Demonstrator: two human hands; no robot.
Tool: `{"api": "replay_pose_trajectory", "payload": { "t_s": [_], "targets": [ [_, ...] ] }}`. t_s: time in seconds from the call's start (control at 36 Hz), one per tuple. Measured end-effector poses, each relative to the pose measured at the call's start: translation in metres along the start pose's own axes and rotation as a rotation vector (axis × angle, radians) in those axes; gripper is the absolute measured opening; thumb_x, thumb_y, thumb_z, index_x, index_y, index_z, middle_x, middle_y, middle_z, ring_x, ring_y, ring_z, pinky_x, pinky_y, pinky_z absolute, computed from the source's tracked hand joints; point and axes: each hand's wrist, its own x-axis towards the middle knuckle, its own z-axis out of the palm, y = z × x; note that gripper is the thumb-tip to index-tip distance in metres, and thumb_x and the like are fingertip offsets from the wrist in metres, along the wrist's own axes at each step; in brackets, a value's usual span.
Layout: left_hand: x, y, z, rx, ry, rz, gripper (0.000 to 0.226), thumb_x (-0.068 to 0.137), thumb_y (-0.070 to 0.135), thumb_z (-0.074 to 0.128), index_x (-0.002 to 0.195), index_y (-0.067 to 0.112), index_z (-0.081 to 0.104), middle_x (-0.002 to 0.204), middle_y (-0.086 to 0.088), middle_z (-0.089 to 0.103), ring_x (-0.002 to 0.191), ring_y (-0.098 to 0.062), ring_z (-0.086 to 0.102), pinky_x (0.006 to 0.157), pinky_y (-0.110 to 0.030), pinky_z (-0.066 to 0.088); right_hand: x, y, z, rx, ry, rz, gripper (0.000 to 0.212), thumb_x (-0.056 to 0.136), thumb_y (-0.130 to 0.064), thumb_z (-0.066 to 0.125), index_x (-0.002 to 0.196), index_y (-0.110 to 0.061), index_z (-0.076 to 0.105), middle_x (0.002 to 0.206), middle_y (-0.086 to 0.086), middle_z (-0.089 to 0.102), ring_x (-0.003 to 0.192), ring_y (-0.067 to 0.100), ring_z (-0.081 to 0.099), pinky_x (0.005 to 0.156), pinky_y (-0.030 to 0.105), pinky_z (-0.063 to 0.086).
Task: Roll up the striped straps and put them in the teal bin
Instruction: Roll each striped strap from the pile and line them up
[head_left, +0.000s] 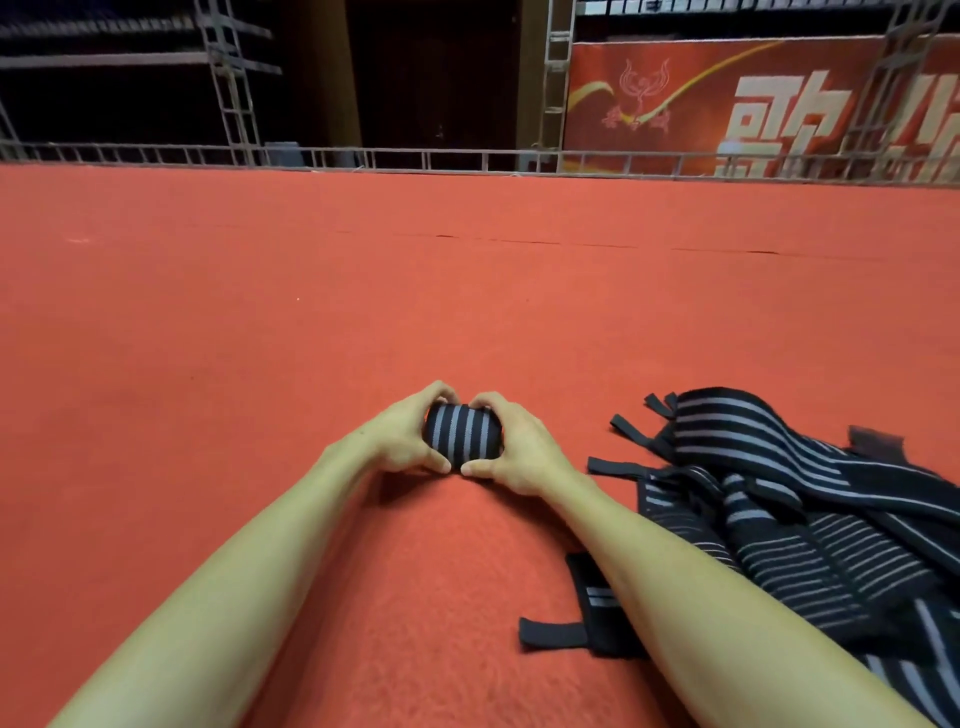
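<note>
A black strap with grey stripes, rolled into a tight bundle, sits low on the red carpet in the middle of the view. My left hand grips its left end with fingers curled over the top. My right hand grips its right end the same way, and both thumbs meet under the roll. A loose heap of unrolled striped straps lies to the right of my right forearm. No teal bin is in view.
Red carpet covers the whole floor, with a seam running across the far part. A metal truss rail edges the carpet at the back, and a red banner hangs behind it at right.
</note>
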Motion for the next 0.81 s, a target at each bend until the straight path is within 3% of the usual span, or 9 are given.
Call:
{"api": "replay_pose_trajectory", "payload": {
  "t_s": [0.06,0.14,0.17,0.25,0.33,0.44,0.61,0.72,0.81],
  "targets": [
    [-0.001,-0.008,-0.001,0.023,0.001,-0.008,0.065,0.083,-0.011,0.068,0.141,-0.003,0.041,0.143,-0.021,0.048,0.134,-0.034,0.045,0.092,-0.019,0.035,-0.001,-0.003,-0.003,-0.016,-0.037,-0.001,0.079,0.067,-0.040,0.085,0.130,-0.039,0.037,0.125,-0.001,0.054,0.114,0.023,0.055,0.097,0.046,0.047],
    [0.002,-0.013,-0.003,0.097,0.000,-0.005,0.071,0.079,-0.005,0.076,0.141,0.006,0.043,0.139,-0.012,0.050,0.128,-0.025,0.048,0.079,-0.004,0.033,-0.003,-0.009,-0.016,-0.014,-0.131,-0.037,0.081,0.073,-0.034,0.084,0.138,-0.032,0.037,0.134,0.004,0.048,0.123,0.024,0.050,0.104,0.045,0.043],
    [0.008,-0.020,-0.003,0.130,0.014,0.004,0.075,0.076,0.000,0.081,0.140,0.013,0.045,0.137,-0.005,0.050,0.126,-0.020,0.047,0.083,-0.001,0.033,-0.006,-0.011,-0.023,-0.012,-0.150,-0.049,0.080,0.075,-0.032,0.083,0.140,-0.029,0.037,0.136,0.006,0.047,0.126,0.023,0.047,0.107,0.043,0.041],
    [0.020,-0.022,-0.004,0.270,0.022,0.055,0.081,0.071,0.024,0.087,0.140,0.031,0.045,0.144,0.003,0.043,0.138,-0.019,0.035,0.114,-0.023,0.026,-0.020,-0.015,-0.056,-0.054,-0.151,-0.064,0.068,0.081,-0.032,0.079,0.139,-0.023,0.045,0.140,0.008,0.049,0.129,0.023,0.046,0.109,0.037,0.037],
    [0.025,-0.001,0.002,0.381,-0.033,0.106,0.070,0.075,0.040,0.079,0.138,0.030,0.050,0.154,-0.003,0.033,0.144,-0.026,0.024,0.117,-0.034,0.017,-0.046,-0.011,-0.099,-0.124,-0.119,-0.051,0.056,0.085,-0.036,0.076,0.134,-0.020,0.054,0.136,0.008,0.055,0.118,0.026,0.054,0.101,0.032,0.040],
    [0.028,0.047,0.031,0.376,-0.065,0.241,0.044,0.087,0.029,0.075,0.128,0.025,0.061,0.153,-0.008,0.036,0.143,-0.026,0.032,0.118,-0.032,0.023,-0.090,0.010,-0.156,-0.216,-0.060,0.019,0.049,0.085,-0.038,0.076,0.127,-0.020,0.060,0.127,0.006,0.061,0.112,0.024,0.059,0.094,0.028,0.040],
    [0.048,0.121,0.088,0.389,-0.134,0.412,0.038,0.089,0.026,0.072,0.125,0.017,0.063,0.151,-0.010,0.039,0.141,-0.025,0.036,0.114,-0.027,0.027,-0.150,0.068,-0.235,-0.308,0.005,0.180,0.045,0.085,-0.035,0.076,0.123,-0.015,0.064,0.125,0.008,0.065,0.117,0.025,0.058,0.095,0.029,0.041],
    [0.070,0.152,0.111,0.412,-0.143,0.454,0.034,0.089,0.033,0.072,0.120,0.023,0.064,0.149,-0.003,0.041,0.139,-0.025,0.037,0.116,-0.036,0.030,-0.172,0.103,-0.265,-0.313,0.017,0.264,0.045,0.085,-0.036,0.076,0.124,-0.018,0.063,0.127,0.008,0.063,0.110,0.024,0.059,0.091,0.027,0.040],
    [0.085,0.169,0.122,0.450,-0.143,0.480,0.030,0.092,0.025,0.069,0.119,0.017,0.064,0.148,-0.006,0.040,0.137,-0.025,0.038,0.113,-0.029,0.028,-0.178,0.122,-0.272,-0.310,0.007,0.272,0.046,0.084,-0.037,0.076,0.125,-0.019,0.062,0.128,0.008,0.062,0.110,0.023,0.059,0.090,0.026,0.040]
  ]
}}
